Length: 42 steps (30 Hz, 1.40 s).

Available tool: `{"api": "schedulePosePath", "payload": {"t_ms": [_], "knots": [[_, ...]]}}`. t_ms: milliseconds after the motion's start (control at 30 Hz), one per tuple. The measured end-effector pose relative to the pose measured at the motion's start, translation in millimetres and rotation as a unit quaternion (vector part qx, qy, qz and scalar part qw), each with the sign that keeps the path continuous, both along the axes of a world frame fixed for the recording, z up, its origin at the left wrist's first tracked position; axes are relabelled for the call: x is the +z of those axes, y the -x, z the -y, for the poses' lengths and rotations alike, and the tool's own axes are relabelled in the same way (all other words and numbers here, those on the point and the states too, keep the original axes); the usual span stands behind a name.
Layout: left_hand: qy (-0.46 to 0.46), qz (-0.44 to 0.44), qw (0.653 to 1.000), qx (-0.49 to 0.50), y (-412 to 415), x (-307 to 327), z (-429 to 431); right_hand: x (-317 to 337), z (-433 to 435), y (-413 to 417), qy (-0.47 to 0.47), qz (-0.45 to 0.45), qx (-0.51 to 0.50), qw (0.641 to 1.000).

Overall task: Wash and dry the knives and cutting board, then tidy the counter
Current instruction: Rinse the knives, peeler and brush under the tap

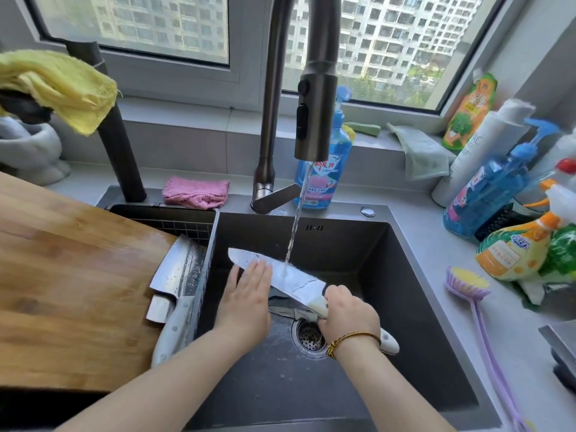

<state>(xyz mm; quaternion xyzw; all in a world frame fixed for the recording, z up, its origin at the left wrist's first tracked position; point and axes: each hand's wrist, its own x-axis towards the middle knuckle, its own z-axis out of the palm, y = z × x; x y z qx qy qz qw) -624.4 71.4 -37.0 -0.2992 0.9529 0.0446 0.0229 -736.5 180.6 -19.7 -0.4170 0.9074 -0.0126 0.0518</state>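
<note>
Steel knife (293, 282), white riveted handle: held over the dark sink (414, 275) at centre frame, blade slanting toward the upper left, handle end jutting past the wrist to the lower right.
Right hand (346, 310): fingers wrapped round the handle, just behind the blade.
Left hand (249, 294): fingers straight and together, lying flat on the blade's mid-section, gripping nothing.
Water stream (296, 219): falls from the faucet head (314, 113) onto the blade, just right of the left fingertips.
Knife tip: stands apart from the drain basket (187, 219) wall at left; back wall of the basin well apart.
Basin floor: open at lower centre and right; strainer (310, 338) below the right hand.
Wooden cutting board (68, 275): left of frame, its right edge over the basket.
Cleaver (176, 269): wet, at the board's right edge, blade overhanging the basket; a second blade (159, 308) beneath it, a white handle (173, 332) running toward the lower edge.
Pink cloth (196, 191): sink rim, behind the basket.
Yellow cloth (59, 85): upper left, draped.
Blue soap bottle (327, 169): behind the faucet.
Purple brush (467, 283): counter, right, beside crowded bottles
</note>
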Motion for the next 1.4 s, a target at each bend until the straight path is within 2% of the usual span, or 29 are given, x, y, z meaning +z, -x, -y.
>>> {"api": "schedulePosePath", "payload": {"t_ms": [100, 167, 200, 233, 300, 400, 467, 533, 567, 633, 667, 767, 833, 933, 1000, 1033, 1067, 1133, 1167, 1267, 1333, 1400], "knots": [[-0.048, -0.032, 0.996, -0.067, 8, -2, -26, -3, 8, -6, 0.0, 0.002, 0.001, 1.0], [-0.016, -0.105, 0.989, -0.1, 9, -6, -29, -4, 11, -5, 0.006, 0.006, -0.007, 1.0], [0.015, -0.113, 0.989, -0.098, 8, -6, -24, -4, 10, -4, 0.008, 0.003, -0.012, 1.0], [0.025, -0.098, 0.99, -0.094, 5, -8, -16, -5, 9, -3, 0.028, -0.019, -0.013, 0.999], [-0.033, -0.036, 0.998, -0.035, 0, -9, 0, -6, 7, -4, 0.064, -0.046, -0.024, 0.997], [-0.031, -0.034, 0.999, 0.022, -2, -9, 2, -16, 9, -3, 0.065, -0.048, -0.015, 0.997], [-0.043, -0.036, 0.998, -0.024, -2, -7, -8, -16, 9, -7, 0.063, -0.042, 0.011, 0.997], [-0.001, -0.059, 0.989, -0.135, -2, -19, -14, -19, 10, -7, 0.068, -0.035, 0.012, 0.997], [-0.016, -0.041, 0.989, -0.138, -1, -16, -13, -14, 11, -9, 0.064, -0.044, 0.003, 0.997], [-0.009, -0.038, 0.996, -0.076, -1, -8, -1, -3, 5, -8, 0.046, -0.04, -0.006, 0.998], [0.017, -0.084, 0.996, -0.024, -4, -8, 11, -1, 4, -6, 0.045, -0.031, -0.022, 0.998], [0.003, -0.006, 0.999, 0.047, -6, -5, 23, -6, -3, -1, 0.041, 0.013, -0.002, 0.999], [-0.008, -0.018, 1.0, 0.011, -4, -1, 10, -8, -1, -4, 0.036, 0.014, -0.006, 0.999], [0.031, -0.062, 0.988, -0.14, 0, -15, -13, -8, 5, -9, 0.029, 0.028, -0.014, 0.999], [0.002, -0.054, 0.992, -0.112, 2, -10, -14, -4, 4, -8, 0.041, 0.033, -0.027, 0.998], [-0.017, -0.039, 0.996, -0.076, -3, -6, -6, -2, 2, -7, 0.049, 0.033, -0.033, 0.998], [-0.001, -0.069, 0.997, -0.016, -7, -6, 4, -2, 0, -7, 0.052, 0.031, -0.036, 0.997], [-0.021, -0.012, 0.998, 0.065, -14, -1, 18, -3, -5, -6, 0.056, 0.041, -0.053, 0.996], [-0.03, -0.011, 0.996, 0.087, -16, -3, 23, -3, -6, -6, 0.058, 0.055, -0.063, 0.995], [-0.094, -0.101, 0.983, 0.118, -22, -1, 23, 0, -4, -8, 0.064, 0.12, -0.093, 0.986], [-0.139, -0.184, 0.963, 0.141, -25, 2, 20, 2, 2, -11, 0.068, 0.17, -0.106, 0.977], [-0.205, -0.244, 0.936, 0.153, -31, 7, 16, 3, 8, -15, 0.108, 0.262, -0.128, 0.951]]}}
